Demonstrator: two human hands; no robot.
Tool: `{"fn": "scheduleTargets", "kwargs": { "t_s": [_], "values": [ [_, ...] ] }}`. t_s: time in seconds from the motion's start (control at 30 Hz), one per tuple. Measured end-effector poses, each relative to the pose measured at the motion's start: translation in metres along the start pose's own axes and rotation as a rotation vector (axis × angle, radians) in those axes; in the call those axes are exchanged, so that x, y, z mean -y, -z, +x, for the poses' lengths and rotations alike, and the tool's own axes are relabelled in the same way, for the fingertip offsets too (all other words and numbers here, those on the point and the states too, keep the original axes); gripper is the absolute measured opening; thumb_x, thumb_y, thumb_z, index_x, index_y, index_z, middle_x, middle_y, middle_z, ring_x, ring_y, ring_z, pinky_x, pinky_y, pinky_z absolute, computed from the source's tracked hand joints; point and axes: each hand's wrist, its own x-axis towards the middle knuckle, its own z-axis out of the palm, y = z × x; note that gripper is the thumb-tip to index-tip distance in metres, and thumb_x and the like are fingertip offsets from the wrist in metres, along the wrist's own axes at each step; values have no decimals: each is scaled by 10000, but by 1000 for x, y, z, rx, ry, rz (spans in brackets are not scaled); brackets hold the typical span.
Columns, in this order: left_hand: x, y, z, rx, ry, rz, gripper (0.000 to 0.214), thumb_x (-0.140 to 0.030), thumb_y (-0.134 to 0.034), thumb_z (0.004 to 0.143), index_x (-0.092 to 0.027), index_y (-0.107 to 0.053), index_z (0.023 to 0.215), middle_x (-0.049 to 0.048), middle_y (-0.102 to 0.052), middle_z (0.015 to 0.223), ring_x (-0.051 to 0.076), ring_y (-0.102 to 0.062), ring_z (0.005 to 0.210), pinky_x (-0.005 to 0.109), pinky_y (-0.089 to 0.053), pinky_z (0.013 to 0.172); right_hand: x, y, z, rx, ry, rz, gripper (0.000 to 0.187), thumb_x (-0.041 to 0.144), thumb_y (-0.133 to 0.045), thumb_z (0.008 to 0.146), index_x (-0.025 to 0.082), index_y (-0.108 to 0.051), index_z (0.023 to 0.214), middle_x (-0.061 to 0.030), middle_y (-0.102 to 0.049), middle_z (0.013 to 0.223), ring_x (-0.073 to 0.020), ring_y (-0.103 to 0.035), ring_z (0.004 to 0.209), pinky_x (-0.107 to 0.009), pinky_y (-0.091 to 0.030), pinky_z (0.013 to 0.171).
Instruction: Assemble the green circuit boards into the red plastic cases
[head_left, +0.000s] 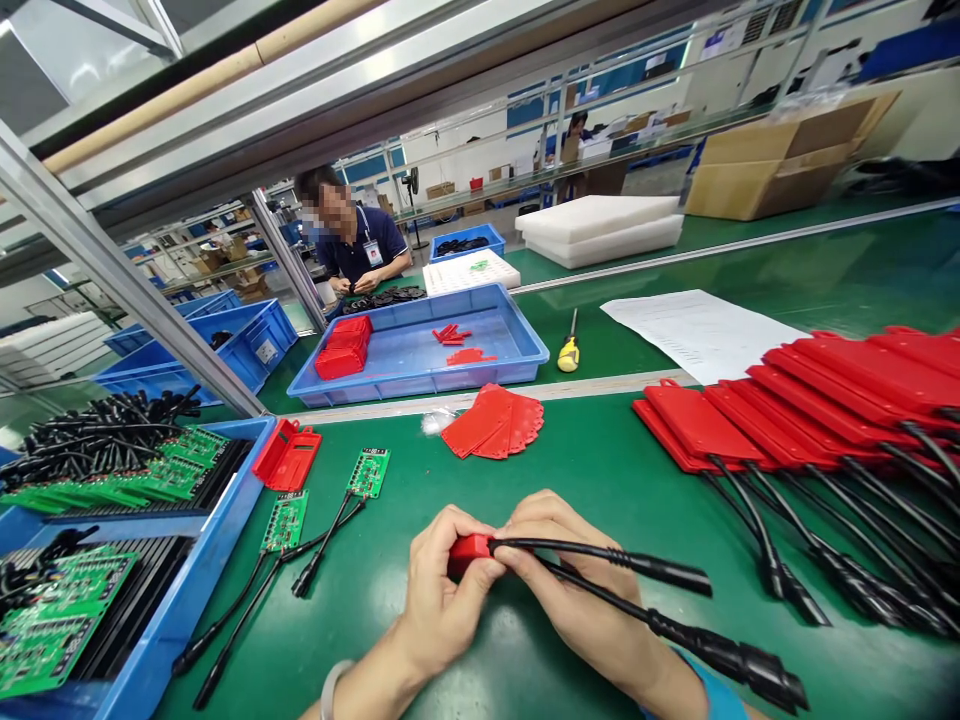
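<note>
One small red plastic housing (466,552) is clasped between both hands. The left hand (442,605) is wrapped round its left end, and the right hand (574,590) is closed over the end where 2 black cables w/ moulded plugs (645,568) come out. Fingers are curled tight, no gap seen, and most of the housing is hidden by them. The cables are trailed off to the right of the grip, across the green bench mat (600,470). Left of the grip and beyond it, 2 green circuit boards w/ black leads (367,472) are laid flat, apart from the hands. Further beyond – 1 open red shell (286,456) and a fanned stack of red flat lids (495,420). To the right, a row of red units w/ cables (750,410) is laid overlapping – exact count cannot be told.
</note>
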Motion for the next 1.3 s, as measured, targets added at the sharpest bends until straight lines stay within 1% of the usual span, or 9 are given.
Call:
{"fn": "scheduleTargets", "kwargs": {
  "t_s": [0.2, 0.3, 0.47, 0.63, 0.77, 1.03, 1.1, 1.2, 1.3],
  "values": [
    [-1, 0, 0, -38, 3, -11, 71, -256, -569, 833, -189, -548, 844, -9, -527, 742, 112, -465, 677, 228, -357, 633, -7, 1, -2, 61, -53, 82, 113, 186, -607, 858, 262, -664, 920, 1, -603, 827, -154, -565, 787, -286, -471, 711],
    [2, 5, 2, -76, 32, -65, 86, -278, -555, 846, -196, -553, 874, -1, -533, 781, 121, -481, 715, 236, -371, 662, -11, 2, -2, 116, -110, 109, 276, 301, -697, 790, 265, -635, 1057, -16, -608, 941, -182, -568, 885, -301, -473, 774],
    [9, 14, 3, -83, 38, -184, 130, -315, -564, 843, -204, -580, 908, 10, -545, 809, 127, -489, 732, 239, -380, 667, -14, -1, -4, 158, -255, 102, 74, 282, -663, 817, 210, -664, 834, -12, -603, 796, -172, -574, 763, -288, -465, 696],
    [12, 15, 2, -34, 16, -217, 168, -340, -592, 821, -196, -605, 905, 24, -552, 800, 150, -514, 761, 266, -396, 688, -13, 0, -5, 175, -146, 73, 60, 275, -669, 816, 218, -650, 821, 1, -588, 723, -170, -528, 713, -289, -408, 652],
    [10, 13, -1, -88, 24, -164, 135, -327, -590, 822, -201, -599, 869, 4, -525, 740, 130, -484, 700, 251, -386, 648, -11, -3, -5, 131, -148, 69, 120, 265, -672, 812, 209, -617, 722, 17, -552, 646, -160, -498, 667, -280, -378, 616],
    [4, 17, -2, -111, -209, 43, 124, -294, -613, 801, -209, -598, 889, 5, -575, 698, 135, -504, 653, 261, -389, 602, -21, -1, -5, 233, -202, 231, 83, 293, -701, 785, 212, -682, 794, -11, -609, 726, -169, -553, 706, -290, -421, 651],
    [0, 20, 1, -84, -334, 128, 143, -277, -622, 793, -201, -591, 910, 22, -623, 725, 146, -539, 656, 280, -408, 609, -22, 3, -1, 280, -313, 338, 142, 311, -729, 752, 215, -693, 851, -26, -634, 797, -181, -582, 765, -300, -440, 704],
    [-7, 25, 7, -50, -490, 244, 159, -239, -619, 793, -190, -589, 941, 54, -672, 775, 169, -596, 684, 313, -445, 634, -21, 7, 6, 376, -710, 655, 345, 391, -731, 731, 199, -648, 1004, -58, -653, 945, -195, -614, 855, -312, -459, 770],
    [-12, 25, 7, 39, -625, 401, 227, -207, -626, 779, -192, -610, 1004, 68, -701, 779, 190, -634, 721, 327, -478, 651, -21, 10, 7, 529, -1041, 987, 427, 540, -553, 827, 128, -630, 910, -73, -656, 793, -183, -636, 707, -312, -483, 678]
  ]
}}
